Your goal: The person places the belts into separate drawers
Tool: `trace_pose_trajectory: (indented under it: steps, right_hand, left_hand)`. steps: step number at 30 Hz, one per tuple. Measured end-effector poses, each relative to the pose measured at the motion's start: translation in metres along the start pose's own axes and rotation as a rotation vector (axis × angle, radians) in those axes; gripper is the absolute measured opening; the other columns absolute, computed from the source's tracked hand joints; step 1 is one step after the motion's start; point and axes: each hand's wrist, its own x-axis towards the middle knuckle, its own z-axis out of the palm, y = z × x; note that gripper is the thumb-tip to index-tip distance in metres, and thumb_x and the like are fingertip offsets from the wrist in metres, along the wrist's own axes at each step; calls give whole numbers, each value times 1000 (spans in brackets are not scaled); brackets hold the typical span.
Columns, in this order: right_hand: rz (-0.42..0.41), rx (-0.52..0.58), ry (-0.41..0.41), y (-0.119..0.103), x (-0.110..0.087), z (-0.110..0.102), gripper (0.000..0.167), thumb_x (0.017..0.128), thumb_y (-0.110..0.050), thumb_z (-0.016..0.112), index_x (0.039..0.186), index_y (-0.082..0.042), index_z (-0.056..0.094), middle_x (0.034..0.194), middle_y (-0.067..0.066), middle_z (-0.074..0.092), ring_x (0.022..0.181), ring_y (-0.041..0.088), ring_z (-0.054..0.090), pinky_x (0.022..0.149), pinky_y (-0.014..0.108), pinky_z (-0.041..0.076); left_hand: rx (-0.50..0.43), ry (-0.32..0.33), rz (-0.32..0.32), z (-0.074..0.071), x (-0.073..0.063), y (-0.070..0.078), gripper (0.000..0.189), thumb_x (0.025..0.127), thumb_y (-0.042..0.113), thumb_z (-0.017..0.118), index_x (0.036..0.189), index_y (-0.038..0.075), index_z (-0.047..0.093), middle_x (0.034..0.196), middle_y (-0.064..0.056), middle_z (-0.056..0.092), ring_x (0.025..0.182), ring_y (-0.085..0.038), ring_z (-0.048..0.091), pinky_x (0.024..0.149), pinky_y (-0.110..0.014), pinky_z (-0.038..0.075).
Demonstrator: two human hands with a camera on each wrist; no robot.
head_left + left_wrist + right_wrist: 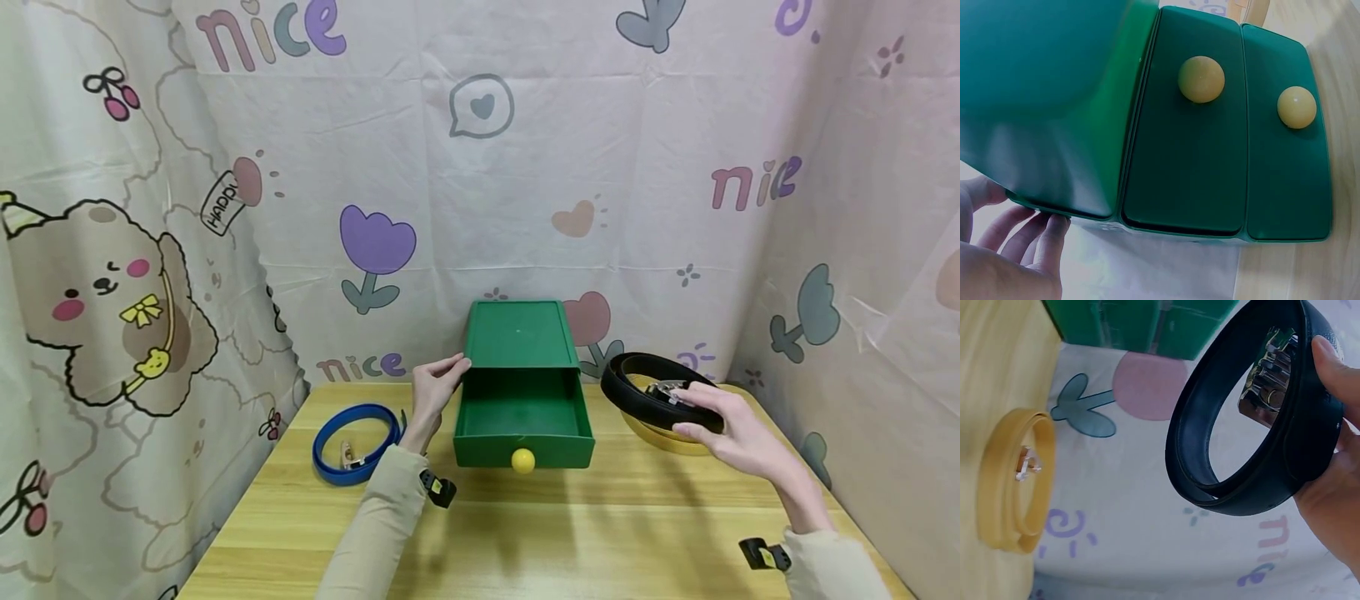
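A black coiled belt [637, 400] with a silver buckle [1269, 378] is raised above the table, gripped at one side between the thumb and fingers of my right hand [738, 433]. My left hand [435, 389] touches the left upper edge of a green drawer cabinet [521, 333], its fingertips against the side. The cabinet's top drawer [487, 452], with a yellow knob [522, 461], is pulled out, and nothing shows inside it. Two lower drawers [1185, 156] appear closed in the left wrist view.
A yellow coiled belt [997, 487] lies on the table at the right, partly behind the black one in the head view. At the left lies a blue coiled belt [322, 454] with a metal buckle. A printed cloth [525, 183] hangs behind the wooden table [600, 542].
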Motion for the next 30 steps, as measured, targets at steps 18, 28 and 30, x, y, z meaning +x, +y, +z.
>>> trace_pose_trajectory:
  steps: [18, 28, 30]
  right_hand:
    - [-6, 23, -124, -42, 56, -1, 42, 82, -6, 81, 122, 1, 71, 119, 15, 73, 113, 26, 64, 98, 3, 36]
    - [-49, 95, -209, -62, 80, 11, 38, 87, -9, 77, 124, -4, 70, 117, 5, 73, 105, 14, 65, 93, 21, 52]
    - [-44, 111, -231, -65, 84, 13, 38, 88, -10, 76, 125, -4, 70, 119, 6, 73, 107, 16, 65, 95, 25, 53]
  left_hand:
    - [3, -2, 13, 0, -1, 1, 30, 91, 18, 75, 117, 4, 75, 121, -18, 73, 105, -19, 71, 89, -28, 59]
    - [8, -7, 10, 0, -2, 2, 31, 91, 19, 74, 118, 4, 75, 123, -17, 72, 109, -23, 71, 91, -30, 59]
    - [9, -10, 8, 0, -2, 2, 31, 92, 20, 74, 118, 4, 75, 123, -17, 72, 109, -23, 71, 92, -31, 59]
